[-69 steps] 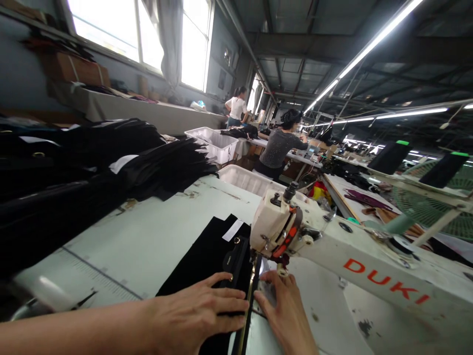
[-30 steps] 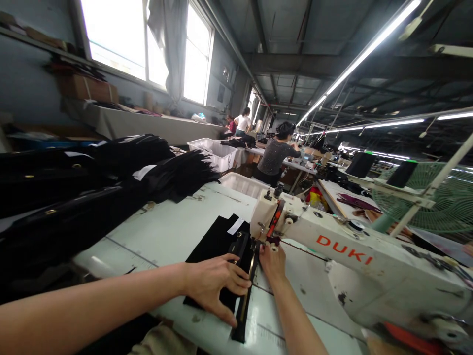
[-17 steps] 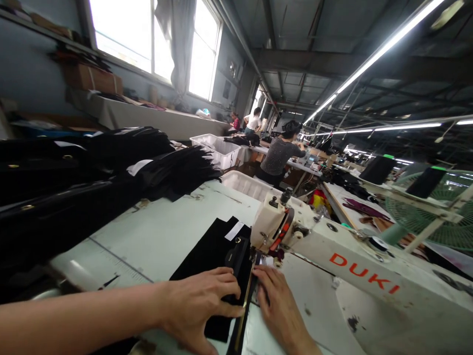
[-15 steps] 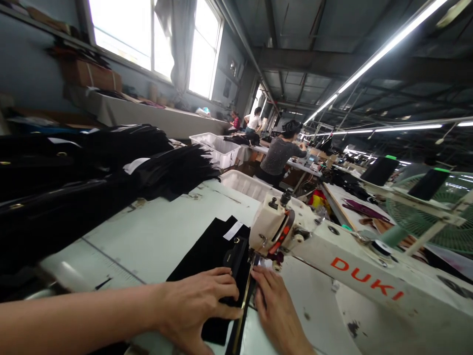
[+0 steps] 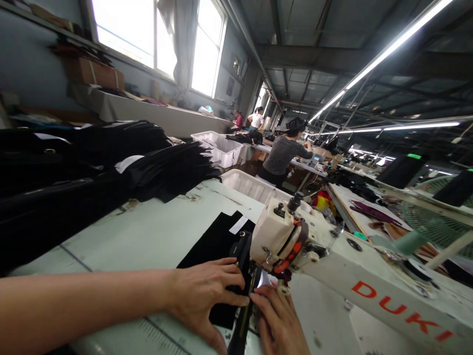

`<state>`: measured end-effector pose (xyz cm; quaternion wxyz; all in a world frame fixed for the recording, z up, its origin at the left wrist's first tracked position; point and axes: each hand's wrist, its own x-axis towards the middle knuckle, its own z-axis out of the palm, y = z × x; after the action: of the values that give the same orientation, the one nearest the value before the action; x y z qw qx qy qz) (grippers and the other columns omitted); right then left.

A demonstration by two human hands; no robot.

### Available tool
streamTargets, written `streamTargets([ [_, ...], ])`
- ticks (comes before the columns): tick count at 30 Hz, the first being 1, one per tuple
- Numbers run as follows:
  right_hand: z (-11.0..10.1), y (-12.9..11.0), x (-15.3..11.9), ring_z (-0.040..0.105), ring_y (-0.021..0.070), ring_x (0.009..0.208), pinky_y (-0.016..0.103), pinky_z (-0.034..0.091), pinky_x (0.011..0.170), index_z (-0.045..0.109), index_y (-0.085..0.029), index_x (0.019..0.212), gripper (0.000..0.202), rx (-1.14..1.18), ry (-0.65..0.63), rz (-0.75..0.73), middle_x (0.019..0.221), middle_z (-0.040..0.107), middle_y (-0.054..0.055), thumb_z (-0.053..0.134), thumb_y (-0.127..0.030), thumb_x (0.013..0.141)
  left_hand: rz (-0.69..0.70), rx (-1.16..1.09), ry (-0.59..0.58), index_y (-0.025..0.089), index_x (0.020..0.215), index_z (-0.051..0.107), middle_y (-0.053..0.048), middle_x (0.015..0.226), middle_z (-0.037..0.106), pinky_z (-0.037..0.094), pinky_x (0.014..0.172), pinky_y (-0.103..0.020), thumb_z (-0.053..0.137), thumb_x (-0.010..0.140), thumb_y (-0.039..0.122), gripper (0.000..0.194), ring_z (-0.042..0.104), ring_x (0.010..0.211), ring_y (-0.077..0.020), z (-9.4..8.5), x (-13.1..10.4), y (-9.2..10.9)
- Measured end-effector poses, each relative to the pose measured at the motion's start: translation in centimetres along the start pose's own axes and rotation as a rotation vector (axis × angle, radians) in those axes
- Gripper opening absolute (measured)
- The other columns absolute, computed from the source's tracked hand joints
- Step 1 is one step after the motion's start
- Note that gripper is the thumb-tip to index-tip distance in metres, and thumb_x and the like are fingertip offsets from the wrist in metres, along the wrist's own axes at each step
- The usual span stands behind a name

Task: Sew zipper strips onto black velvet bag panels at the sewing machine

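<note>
My left hand [image 5: 207, 291] presses down on a black fabric piece [image 5: 209, 236], its fingers spread and its thumb apart. This piece has a white label [image 5: 238, 225] and a small gold-coloured ring near its far end. Along its right side runs a black zipper [image 5: 243, 320] with a gold-coloured line, passing under the head of the sewing machine [image 5: 275, 241]. At the zipper's right edge, close to the needle area, is my right hand [image 5: 279, 315], fingers bent together and thumb hidden. The left fingertips touch the zipper's other side. The needle itself is hidden.
Piles of black pieces [image 5: 92, 167] lie on the table's left. Beyond the table stand white plastic bins [image 5: 244, 182]. A co-worker [image 5: 283, 155] sits farther off. The machine arm and a green fan [image 5: 432, 212] are at the right.
The camera view has shifted, with the machine appearing larger and farther right. The fabric and zipper have moved slightly under the machine head. My right fingers are more bent now.
</note>
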<state>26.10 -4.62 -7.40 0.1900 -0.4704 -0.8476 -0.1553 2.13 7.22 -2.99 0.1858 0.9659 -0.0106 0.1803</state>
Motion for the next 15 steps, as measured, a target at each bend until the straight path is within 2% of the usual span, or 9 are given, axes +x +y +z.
streamTargets([
  [4,0.0,0.1,0.1,0.064,0.0224,0.109,0.041,0.051,0.098,0.055,-0.024,0.123,0.056,0.031,0.025,-0.025,0.116,0.068,0.004,0.045,-0.002,0.073,0.012,0.022,0.016,0.024,0.13,0.062,-0.008,0.112,0.064,0.034,0.11,-0.041,0.075,0.072,0.069,0.075,0.061,0.103,-0.0272,0.0,0.6,-1.4],
  [7,-0.1,0.0,0.1,0.064,0.0229,0.109,0.042,0.051,0.097,0.056,-0.024,0.121,0.052,0.043,0.019,-0.036,0.114,0.068,0.004,0.045,-0.003,0.075,0.035,0.044,0.024,0.024,0.132,0.061,-0.01,0.118,0.063,0.03,0.114,-0.043,0.072,0.076,0.067,0.071,0.059,0.11,-0.0286,0.0,0.7,-2.0],
  [11,-0.7,-0.2,0.5,0.065,0.0218,0.109,0.038,0.053,0.096,0.058,-0.025,0.12,0.048,0.064,0.021,-0.031,0.112,0.069,0.002,0.044,-0.005,0.079,0.054,0.057,0.004,0.02,0.133,0.06,-0.012,0.121,0.063,0.031,0.113,-0.043,0.066,0.085,0.06,0.062,0.059,0.112,-0.0288,0.1,0.4,-1.6],
  [15,-0.7,-0.3,0.5,0.065,0.0221,0.11,0.04,0.055,0.094,0.056,-0.024,0.124,0.047,0.011,0.009,-0.01,0.116,0.068,0.002,0.043,-0.006,0.082,0.018,0.043,-0.014,0.019,0.133,0.06,-0.012,0.121,0.064,0.032,0.113,-0.044,0.065,0.086,0.058,0.061,0.06,0.112,-0.0291,0.0,0.3,-1.4],
])
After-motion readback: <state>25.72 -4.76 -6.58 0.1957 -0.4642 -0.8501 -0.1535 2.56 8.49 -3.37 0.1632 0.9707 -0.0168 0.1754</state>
